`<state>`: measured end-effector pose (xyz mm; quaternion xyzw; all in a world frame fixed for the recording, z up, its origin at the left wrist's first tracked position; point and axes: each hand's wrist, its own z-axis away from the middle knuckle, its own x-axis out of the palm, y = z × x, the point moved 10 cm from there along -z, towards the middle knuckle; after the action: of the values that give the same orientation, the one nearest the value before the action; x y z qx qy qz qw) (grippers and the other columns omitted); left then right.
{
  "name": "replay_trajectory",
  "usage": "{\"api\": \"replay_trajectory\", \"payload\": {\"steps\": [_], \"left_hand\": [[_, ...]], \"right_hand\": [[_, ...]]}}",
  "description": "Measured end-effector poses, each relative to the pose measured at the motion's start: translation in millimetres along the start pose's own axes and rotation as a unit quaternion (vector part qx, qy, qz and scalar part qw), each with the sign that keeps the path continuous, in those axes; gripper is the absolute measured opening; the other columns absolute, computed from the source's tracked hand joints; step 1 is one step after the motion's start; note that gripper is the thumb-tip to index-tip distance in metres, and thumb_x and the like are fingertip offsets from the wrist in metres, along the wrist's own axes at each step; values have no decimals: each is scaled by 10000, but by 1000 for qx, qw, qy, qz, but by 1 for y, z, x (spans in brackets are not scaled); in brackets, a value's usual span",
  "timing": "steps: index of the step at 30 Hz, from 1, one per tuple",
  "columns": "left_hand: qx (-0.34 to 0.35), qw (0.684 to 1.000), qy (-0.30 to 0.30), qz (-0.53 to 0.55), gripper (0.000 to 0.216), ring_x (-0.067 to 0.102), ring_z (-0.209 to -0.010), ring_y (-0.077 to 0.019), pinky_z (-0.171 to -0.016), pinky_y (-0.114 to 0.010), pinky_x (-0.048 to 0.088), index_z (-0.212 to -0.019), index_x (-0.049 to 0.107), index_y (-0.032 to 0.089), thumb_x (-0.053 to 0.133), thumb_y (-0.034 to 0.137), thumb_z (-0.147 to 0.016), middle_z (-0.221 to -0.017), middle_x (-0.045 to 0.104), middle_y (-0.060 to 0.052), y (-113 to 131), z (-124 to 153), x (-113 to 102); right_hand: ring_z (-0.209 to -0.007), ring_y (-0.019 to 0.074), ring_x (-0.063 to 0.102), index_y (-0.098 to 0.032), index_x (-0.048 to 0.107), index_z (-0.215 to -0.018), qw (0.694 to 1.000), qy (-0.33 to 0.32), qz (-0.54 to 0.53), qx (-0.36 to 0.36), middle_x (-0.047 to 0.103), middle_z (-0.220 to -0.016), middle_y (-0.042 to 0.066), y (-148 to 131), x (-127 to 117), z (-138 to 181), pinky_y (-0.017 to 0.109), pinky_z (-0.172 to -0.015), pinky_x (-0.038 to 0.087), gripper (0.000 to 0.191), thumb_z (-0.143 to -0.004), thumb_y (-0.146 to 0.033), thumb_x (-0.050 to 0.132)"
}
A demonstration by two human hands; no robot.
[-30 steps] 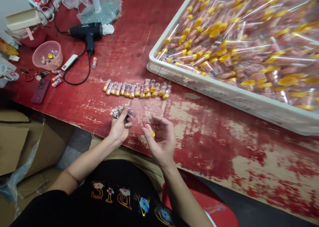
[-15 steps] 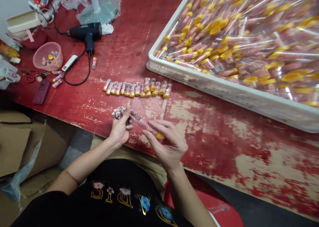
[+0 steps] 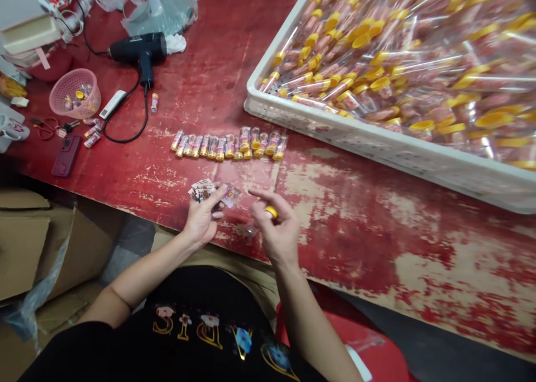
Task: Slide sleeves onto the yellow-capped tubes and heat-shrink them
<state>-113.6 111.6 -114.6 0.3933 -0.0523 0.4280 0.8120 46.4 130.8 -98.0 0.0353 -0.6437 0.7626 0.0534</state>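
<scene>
My left hand is closed on a bunch of small printed plastic sleeves. One purple-and-clear sleeve sticks out past its thumb to the right. Just right of it, over the table's near edge, my right hand has its fingers curled round a small yellow-capped tube. The clear end of that tube is blurred and partly behind the fingers. Beyond both hands a row of several small capped tubes with purple labels lies side by side on the red table.
A big white crate of long clear packs with yellow caps fills the right back. To the left are a heat gun with its cord, a pink basket, a phone, red scissors and a single tube.
My right hand has drawn back and turned, tilting the yellow-capped tube away from the left hand's sleeves. The left hand keeps its grip. The camera view has shifted slightly.
</scene>
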Motion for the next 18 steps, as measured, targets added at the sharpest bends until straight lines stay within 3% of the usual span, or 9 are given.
{"api": "replay_trajectory", "payload": {"steps": [2, 4, 9, 11, 15, 18], "left_hand": [[-5, 1000, -1, 4, 554, 470, -519, -22, -402, -121, 217, -785, 597, 130, 1015, 248, -441, -707, 593, 41, -2, 1, 1], [-11, 1000, 6, 17, 513, 453, -524, -16, -406, -120, 211, -756, 572, 135, 1002, 268, -511, -706, 571, 44, -1, 1, 0], [6, 1000, 3, 20, 482, 418, -520, -8, -407, -105, 205, -755, 547, 135, 969, 321, -617, -692, 547, 42, 9, -7, -3], [34, 999, 12, -7, 515, 429, -523, -12, -405, -107, 215, -782, 568, 130, 979, 370, -584, -699, 565, 33, 11, -11, -9], [73, 993, 51, -77, 622, 418, -501, -22, -391, -114, 217, -761, 559, 130, 997, 454, -461, -631, 547, 41, 6, -19, -26], [73, 990, 62, -104, 644, 405, -485, -23, -383, -116, 212, -738, 527, 142, 993, 466, -432, -596, 513, 57, -1, -30, -35]], "right_hand": [[-540, 89, 458, -178, 694, -769, 1000, -5, 17, 16, 558, -633, -23, 7, 5, -6, 224, -497, 386, 338, -750, -496, 808], [-532, 82, 429, -178, 620, -668, 999, -7, -6, 38, 527, -613, -28, 13, 8, -10, 222, -489, 357, 390, -750, -515, 800], [-519, 83, 410, -224, 610, -903, 989, -54, -108, 90, 513, -713, -40, 23, 10, -5, 210, -454, 326, 317, -868, -535, 659], [-569, 94, 449, -217, 598, -877, 997, -43, -38, 58, 516, -721, -35, 20, 0, -4, 217, -504, 366, 270, -884, -482, 652], [-556, 110, 452, -194, 573, -738, 989, 46, 139, 17, 492, -620, -42, 26, -28, -19, 247, -544, 373, 352, -839, -510, 692], [-617, 151, 537, -182, 645, -885, 970, 58, 235, -5, 593, -690, -12, 38, -21, -51, 279, -615, 420, 419, -774, -573, 748]]}}
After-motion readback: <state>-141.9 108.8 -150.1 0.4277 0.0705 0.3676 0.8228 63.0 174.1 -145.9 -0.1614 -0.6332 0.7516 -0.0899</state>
